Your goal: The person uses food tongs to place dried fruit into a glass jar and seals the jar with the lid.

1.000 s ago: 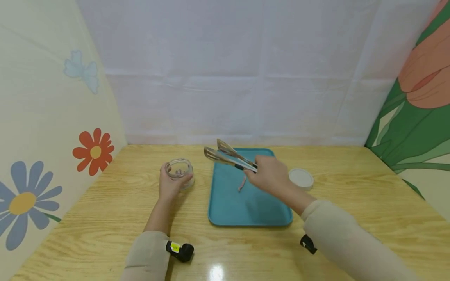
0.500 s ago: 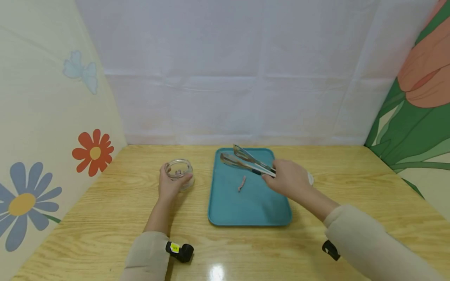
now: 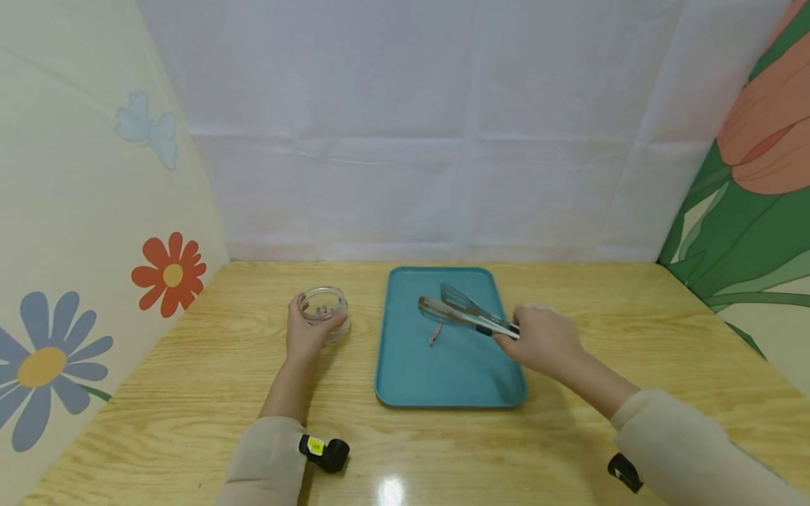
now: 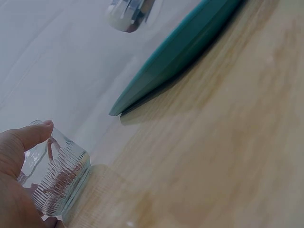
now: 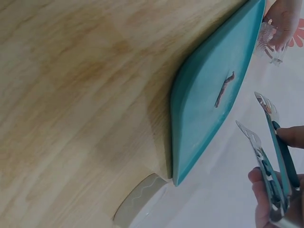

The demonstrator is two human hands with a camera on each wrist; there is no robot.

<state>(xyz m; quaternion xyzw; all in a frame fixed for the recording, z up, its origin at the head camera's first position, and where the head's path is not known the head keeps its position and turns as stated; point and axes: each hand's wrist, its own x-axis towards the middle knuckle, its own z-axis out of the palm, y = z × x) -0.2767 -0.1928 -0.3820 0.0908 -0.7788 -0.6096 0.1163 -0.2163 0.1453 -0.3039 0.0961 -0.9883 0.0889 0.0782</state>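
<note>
1. From where I stand, the left hand grips a glass jar, left of centre in the head view, fingers and thumb wrapped round its side; pinkish pieces show inside.
2. The right hand, right of centre, grips metal tongs, their tips parted and pointing to the upper left, above the blue tray.
3. On that tray, mid-frame, lies one pinkish strip.
4. A white lid sits on the bench, bottom centre of the right wrist view, just beside the tray.
</note>
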